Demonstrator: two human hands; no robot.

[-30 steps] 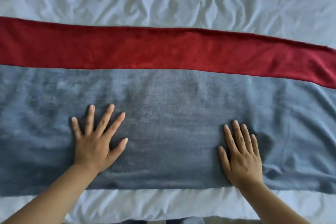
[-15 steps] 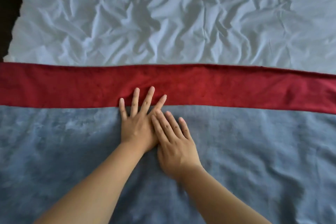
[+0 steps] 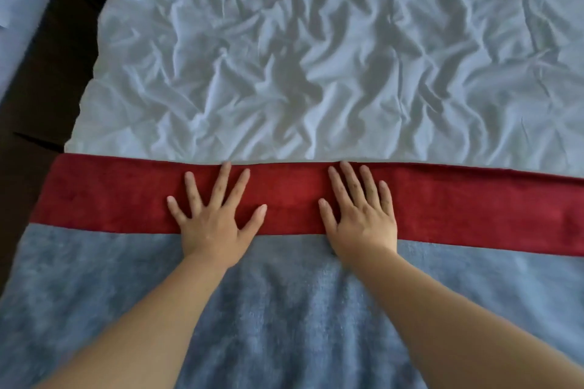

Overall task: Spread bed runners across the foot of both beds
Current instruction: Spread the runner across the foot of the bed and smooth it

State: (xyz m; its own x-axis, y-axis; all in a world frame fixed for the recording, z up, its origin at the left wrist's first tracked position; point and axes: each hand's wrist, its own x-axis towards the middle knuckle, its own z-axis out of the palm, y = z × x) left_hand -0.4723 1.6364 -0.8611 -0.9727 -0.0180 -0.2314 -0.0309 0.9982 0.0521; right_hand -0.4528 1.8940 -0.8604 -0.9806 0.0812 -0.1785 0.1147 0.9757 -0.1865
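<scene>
On the wrinkled white bed (image 3: 316, 73), both hands (image 3: 212, 224) (image 3: 363, 220) press flat, grip wide, on the red runner (image 3: 110, 199).

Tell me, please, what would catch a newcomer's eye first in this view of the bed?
The red band of the runner cuts straight across the middle of the view, vivid between the crumpled white sheet beyond it and the grey-blue part of the runner nearer the person. Next come the left hand and the right hand, pressed flat side by side on that red band with fingers spread, gripping nothing.
</scene>
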